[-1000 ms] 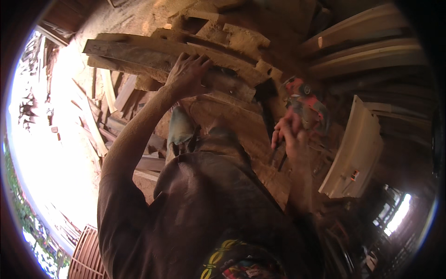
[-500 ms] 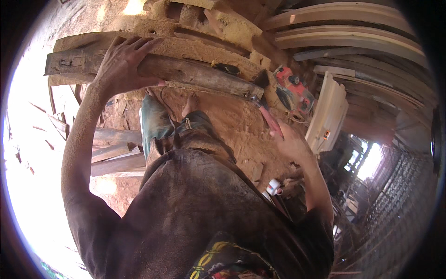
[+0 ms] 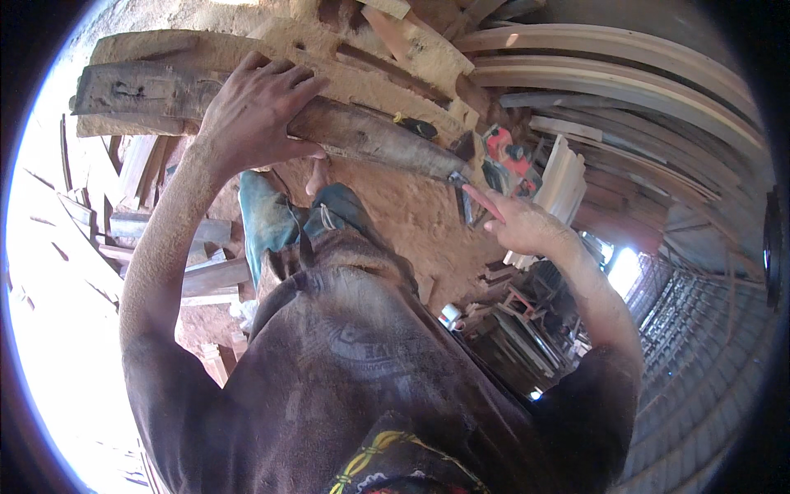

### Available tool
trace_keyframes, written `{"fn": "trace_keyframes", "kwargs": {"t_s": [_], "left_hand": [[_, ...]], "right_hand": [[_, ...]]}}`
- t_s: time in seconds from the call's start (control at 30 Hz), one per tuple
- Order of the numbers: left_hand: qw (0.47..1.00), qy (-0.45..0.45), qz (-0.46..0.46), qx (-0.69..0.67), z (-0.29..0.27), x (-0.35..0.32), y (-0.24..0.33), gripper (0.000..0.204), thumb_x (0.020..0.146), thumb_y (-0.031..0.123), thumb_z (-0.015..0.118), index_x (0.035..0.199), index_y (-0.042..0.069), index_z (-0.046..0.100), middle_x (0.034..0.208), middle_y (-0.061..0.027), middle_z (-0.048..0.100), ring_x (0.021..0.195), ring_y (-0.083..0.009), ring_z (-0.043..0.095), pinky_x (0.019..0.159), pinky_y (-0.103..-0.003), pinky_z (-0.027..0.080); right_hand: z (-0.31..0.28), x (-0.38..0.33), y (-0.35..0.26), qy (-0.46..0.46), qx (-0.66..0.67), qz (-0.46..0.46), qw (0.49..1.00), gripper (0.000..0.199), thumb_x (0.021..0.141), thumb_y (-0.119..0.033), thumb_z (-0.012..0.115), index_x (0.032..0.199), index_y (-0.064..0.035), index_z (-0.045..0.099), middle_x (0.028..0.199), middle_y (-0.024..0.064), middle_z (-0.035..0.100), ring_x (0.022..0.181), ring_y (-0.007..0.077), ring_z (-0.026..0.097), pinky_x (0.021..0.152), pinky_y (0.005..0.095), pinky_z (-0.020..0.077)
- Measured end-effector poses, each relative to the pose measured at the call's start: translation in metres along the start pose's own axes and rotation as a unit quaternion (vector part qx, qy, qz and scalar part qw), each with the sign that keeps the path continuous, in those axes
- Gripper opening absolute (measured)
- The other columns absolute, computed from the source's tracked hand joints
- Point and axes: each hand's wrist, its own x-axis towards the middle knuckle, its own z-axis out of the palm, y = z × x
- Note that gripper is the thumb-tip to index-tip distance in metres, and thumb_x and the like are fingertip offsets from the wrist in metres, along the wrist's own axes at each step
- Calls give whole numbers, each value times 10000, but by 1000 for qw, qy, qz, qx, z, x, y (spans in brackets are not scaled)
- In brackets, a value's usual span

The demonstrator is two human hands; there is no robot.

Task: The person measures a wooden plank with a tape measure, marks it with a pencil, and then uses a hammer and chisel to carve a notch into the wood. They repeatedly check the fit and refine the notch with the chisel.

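Observation:
A long, dark, weathered wooden beam lies across the far side on a sawdust-covered support. My left hand rests over it left of the middle, fingers spread, thumb by the near edge. My right hand is closed round the reddish handle of what looks like a hammer. Its metal head meets or nearly meets the beam's right end; I cannot tell if they touch. A dark oval object with a yellow end lies just beyond the beam.
A red and black power tool sits right of the beam's end, beside pale moulded boards. Long curved planks are stacked at the far right. Wood offcuts litter the lower left. A white roll-like object lies near my right side.
My left hand has shifted right along the beam. My right forearm has swung outward, and the tool's head sits closer to the beam's end. The whole view has shifted slightly.

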Motion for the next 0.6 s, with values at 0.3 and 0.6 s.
{"fn": "trace_keyframes", "kwargs": {"t_s": [0.3, 0.6], "left_hand": [[1000, 2, -1, 28, 7, -2, -3, 843, 715, 553, 904, 1390, 132, 626, 1289, -68, 679, 1251, -244, 634, 1129, -437, 414], [1000, -17, 8, -1, 5, 2, -4, 822, 713, 540, 894, 1358, 103, 632, 1287, -93, 673, 1245, -282, 628, 1101, -454, 431]], "right_hand": [[56, 30, 47, 76, 33, 7, 996, 628, 1028, -163, 583, 1620, -235, 384, 1481, 208, 583, 1306, 487, 575, 1108, 527, 480], [45, 10, 43, 107, -14, -92, 990, 728, 994, -168, 614, 1657, -145, 314, 1465, 278, 586, 1333, 456, 585, 1125, 535, 467]]}}
